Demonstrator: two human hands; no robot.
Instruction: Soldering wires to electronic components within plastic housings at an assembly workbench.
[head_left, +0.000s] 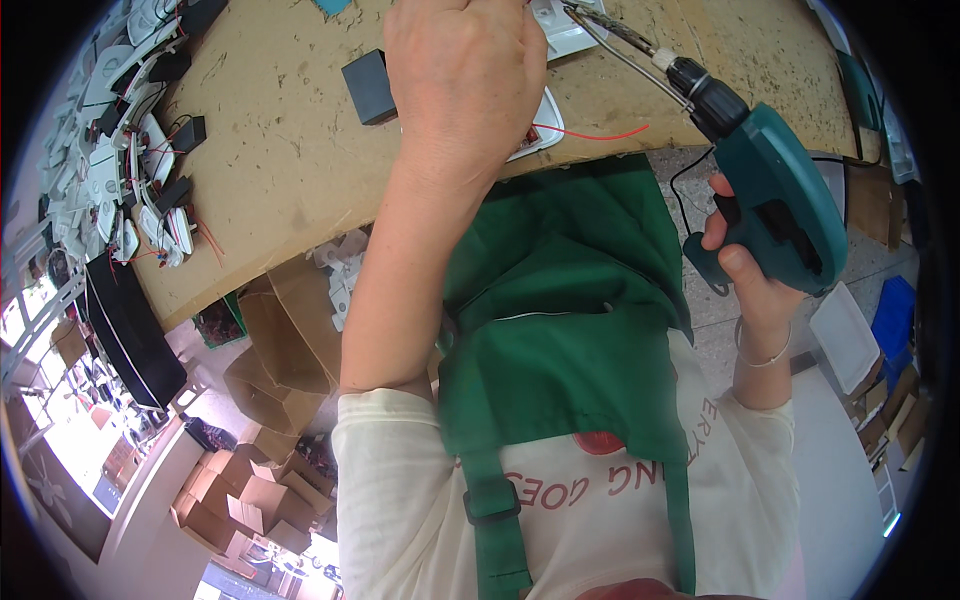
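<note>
My right hand (752, 265) is wrapped round the grip of a teal soldering gun (785, 190), a finger at its black trigger. The gun's metal tip and the thin bent tube beside it point up and left, over a white plastic housing (578, 38) at the top edge. My left hand (468, 70) is closed over the bench next to the tip; its fingertips and whatever they pinch are hidden. From under my left wrist shows a white plastic piece (548, 125) with a loose red wire (600, 134). A dark grey block (369, 88) lies just left of that hand.
The scuffed brown worktop (280, 170) curves across the top. White housings (125, 165) with black blocks and wires are piled along its left side. Below are open cardboard boxes (285, 340); at right are a white tray (845, 335) and a blue bin (893, 318). A black cord (682, 190) hangs by the gun.
</note>
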